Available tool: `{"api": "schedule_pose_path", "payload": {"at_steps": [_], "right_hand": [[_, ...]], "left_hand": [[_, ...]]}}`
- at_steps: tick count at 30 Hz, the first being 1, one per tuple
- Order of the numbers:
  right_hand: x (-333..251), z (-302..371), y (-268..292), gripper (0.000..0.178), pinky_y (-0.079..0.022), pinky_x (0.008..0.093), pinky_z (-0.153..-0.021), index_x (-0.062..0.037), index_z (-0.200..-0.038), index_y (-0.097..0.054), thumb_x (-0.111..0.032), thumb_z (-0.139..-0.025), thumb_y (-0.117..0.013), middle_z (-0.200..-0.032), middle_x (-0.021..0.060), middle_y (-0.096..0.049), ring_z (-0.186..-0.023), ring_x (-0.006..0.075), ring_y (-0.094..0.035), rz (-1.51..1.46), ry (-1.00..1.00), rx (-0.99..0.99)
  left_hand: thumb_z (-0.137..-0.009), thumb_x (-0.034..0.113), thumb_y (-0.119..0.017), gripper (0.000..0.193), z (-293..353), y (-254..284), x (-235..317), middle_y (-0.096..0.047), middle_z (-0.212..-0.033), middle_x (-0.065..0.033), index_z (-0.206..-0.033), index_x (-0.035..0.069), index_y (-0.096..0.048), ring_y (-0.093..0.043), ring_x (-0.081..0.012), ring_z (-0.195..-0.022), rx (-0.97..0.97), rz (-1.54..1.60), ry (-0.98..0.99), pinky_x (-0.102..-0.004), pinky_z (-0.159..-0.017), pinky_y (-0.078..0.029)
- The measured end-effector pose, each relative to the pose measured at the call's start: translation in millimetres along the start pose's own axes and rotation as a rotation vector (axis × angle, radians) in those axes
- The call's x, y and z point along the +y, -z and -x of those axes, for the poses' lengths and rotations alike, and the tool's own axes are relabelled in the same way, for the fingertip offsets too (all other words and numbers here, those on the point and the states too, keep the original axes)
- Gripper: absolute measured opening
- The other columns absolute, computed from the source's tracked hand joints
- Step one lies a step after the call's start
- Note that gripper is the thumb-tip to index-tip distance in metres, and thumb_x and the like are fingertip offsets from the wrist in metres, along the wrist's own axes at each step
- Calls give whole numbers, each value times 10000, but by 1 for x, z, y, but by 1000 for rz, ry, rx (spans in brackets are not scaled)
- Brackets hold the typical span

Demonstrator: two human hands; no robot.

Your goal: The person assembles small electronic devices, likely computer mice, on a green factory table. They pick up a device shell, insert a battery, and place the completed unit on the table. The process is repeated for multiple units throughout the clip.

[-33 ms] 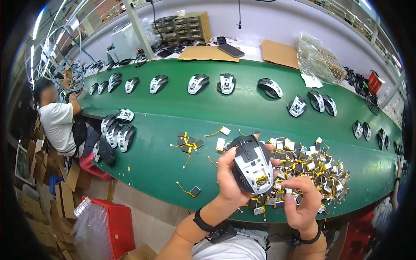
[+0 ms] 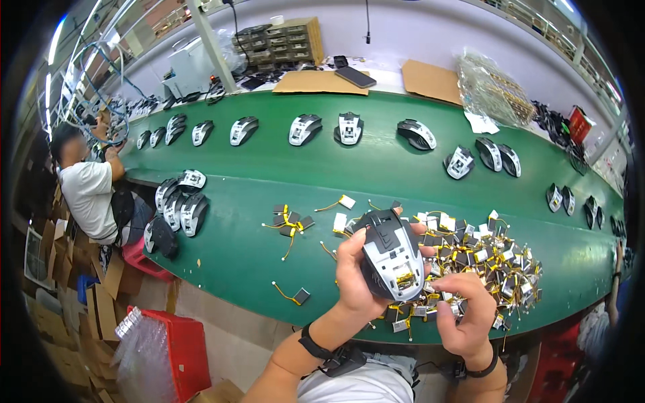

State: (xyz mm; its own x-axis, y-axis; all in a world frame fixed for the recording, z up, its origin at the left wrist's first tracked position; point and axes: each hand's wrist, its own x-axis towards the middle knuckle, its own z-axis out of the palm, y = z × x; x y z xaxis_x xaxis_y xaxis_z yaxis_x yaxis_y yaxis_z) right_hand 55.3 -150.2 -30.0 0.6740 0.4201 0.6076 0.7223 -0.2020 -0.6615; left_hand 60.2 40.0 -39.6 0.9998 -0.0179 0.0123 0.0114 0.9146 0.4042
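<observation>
My left hand (image 2: 353, 272) grips a grey and black computer mouse (image 2: 390, 252) and holds it tilted above the near edge of the green belt (image 2: 269, 181). A yellow-taped part shows in an opening at the mouse's near end. My right hand (image 2: 463, 319) sits just below and to the right of the mouse, its fingertips pinched together close to that opening. Whether something small is between them is unclear. Under and to the right of both hands lies a pile of small batteries with yellow wires (image 2: 490, 262).
A row of mice (image 2: 306, 129) lines the belt's far side, and a cluster of mice (image 2: 180, 207) lies at the left. Loose batteries (image 2: 289, 221) are scattered mid-belt. A seated person (image 2: 91, 191) works at the left end. A red crate (image 2: 178, 349) stands on the floor.
</observation>
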Motion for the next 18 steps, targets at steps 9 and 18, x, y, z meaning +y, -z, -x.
{"api": "schedule_pose_path", "payload": {"at_steps": [9,18], "right_hand": [[17,-13,13,885,-351,428,-1080,29,-1455,-334,-214,-742,-798,-1399,256,-446,-1282,379,-477,-307,-297,-69],[247,-52,210,722,-481,402,-902,-68,-1396,-438,-392,-810,-709,-1142,246,-641,-1016,370,-638,741,-542,31]], "left_hand": [[-1006,348,-436,778,-5,-17,-21,-89,-1576,-254,-1497,-94,-25,-162,-331,-1466,-429,-1079,-152,-404,-1172,-174],[-792,202,-627,379,46,-91,-26,-588,-1110,-152,-1155,95,-649,-566,-319,-988,-1075,-1157,-911,-420,-819,-470]]}}
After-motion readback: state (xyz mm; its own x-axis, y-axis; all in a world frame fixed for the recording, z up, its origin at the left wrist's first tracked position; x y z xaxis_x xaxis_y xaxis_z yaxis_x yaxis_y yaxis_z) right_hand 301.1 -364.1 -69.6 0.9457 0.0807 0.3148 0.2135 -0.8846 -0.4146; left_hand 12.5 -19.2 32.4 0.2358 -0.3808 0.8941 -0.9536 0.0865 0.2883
